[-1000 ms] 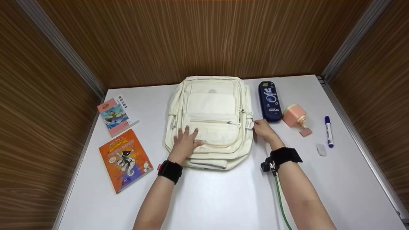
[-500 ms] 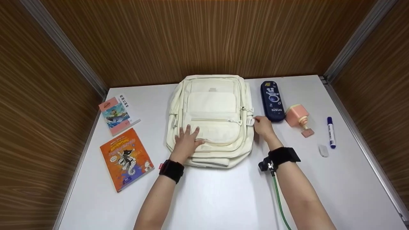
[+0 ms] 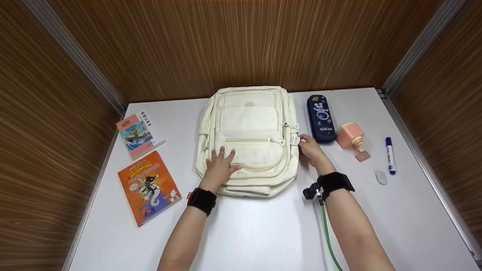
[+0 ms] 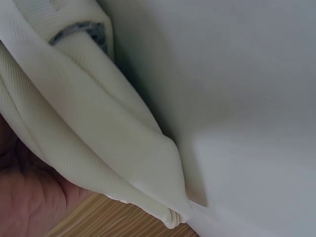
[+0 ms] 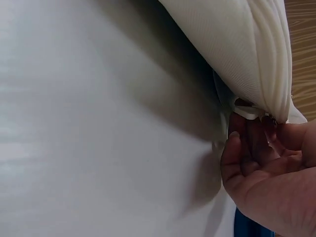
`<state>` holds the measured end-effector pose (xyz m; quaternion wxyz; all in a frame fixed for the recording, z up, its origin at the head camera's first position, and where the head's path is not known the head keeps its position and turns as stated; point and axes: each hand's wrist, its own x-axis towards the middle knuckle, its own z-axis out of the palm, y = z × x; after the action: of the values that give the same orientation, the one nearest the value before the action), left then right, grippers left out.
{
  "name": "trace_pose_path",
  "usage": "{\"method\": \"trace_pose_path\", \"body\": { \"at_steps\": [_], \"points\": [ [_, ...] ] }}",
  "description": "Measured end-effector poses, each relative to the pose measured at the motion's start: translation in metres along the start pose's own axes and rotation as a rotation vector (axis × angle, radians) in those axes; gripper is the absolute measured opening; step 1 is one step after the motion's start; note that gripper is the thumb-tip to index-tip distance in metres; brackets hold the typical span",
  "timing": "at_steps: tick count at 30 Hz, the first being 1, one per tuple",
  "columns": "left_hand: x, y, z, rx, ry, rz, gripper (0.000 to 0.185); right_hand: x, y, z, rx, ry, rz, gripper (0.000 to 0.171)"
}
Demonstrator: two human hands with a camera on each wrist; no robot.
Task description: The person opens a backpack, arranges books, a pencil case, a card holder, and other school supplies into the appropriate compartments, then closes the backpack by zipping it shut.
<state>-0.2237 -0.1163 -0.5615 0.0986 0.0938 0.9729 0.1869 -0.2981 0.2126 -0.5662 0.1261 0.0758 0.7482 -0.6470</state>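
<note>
**Both hands on the cream backpack**

My left hand [image 3: 220, 165] lies flat on the front of the cream backpack [image 3: 248, 124], fingers spread and straight, pressing down on the lower front pocket just below its zipper line. This grip pinches nothing; it only presses. In the left wrist view I see the heel of my palm [image 4: 29, 197] against the ribbed fabric of the bag [image 4: 98, 128], with the white tabletop [image 4: 237, 98] beyond it.

My right hand [image 3: 310, 147] is at the bag's right edge, where my fingertips close on a small white zipper pull [image 3: 295, 140]. The grip there is a pinch, thumb and fingers curled onto the pull. The right wrist view shows my curled fingers [image 5: 247, 148] up against the bag's side seam [image 5: 247, 44], with the pull mostly hidden behind them.

The backpack lies flat in the middle of the tabletop [image 3: 244, 233], its top toward the wooden back wall.

Just beside my right hand, to its right, lies a dark blue pencil case [image 3: 321, 118], and next to that a pink object with a beige nozzle-like part [image 3: 350, 137]. Farther right are a blue marker [image 3: 389, 155] and a small white eraser [image 3: 381, 177], well apart from the bag.

On the left side of the tabletop lie two books: a smaller one with a pink and blue cover [image 3: 137, 133], and nearer to me an orange one [image 3: 148, 187].
</note>
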Motion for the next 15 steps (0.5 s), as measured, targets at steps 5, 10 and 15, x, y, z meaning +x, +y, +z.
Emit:
{"method": "trace_pose_path", "body": {
  "at_steps": [5, 10, 15],
  "points": [
    [0.000, 0.002, 0.002, 0.011, 0.017, -0.018, 0.071, -0.002, 0.002, -0.003, -0.121, 0.006, 0.002, 0.034],
    [-0.001, 0.004, 0.004, 0.007, 0.037, -0.038, 0.070, -0.006, 0.002, -0.005, -0.432, 0.085, -0.106, 0.029],
    [-0.002, 0.007, 0.004, -0.008, 0.065, -0.040, 0.068, -0.017, 0.000, -0.010, -0.755, 0.059, -0.252, 0.025]
  ]
}}
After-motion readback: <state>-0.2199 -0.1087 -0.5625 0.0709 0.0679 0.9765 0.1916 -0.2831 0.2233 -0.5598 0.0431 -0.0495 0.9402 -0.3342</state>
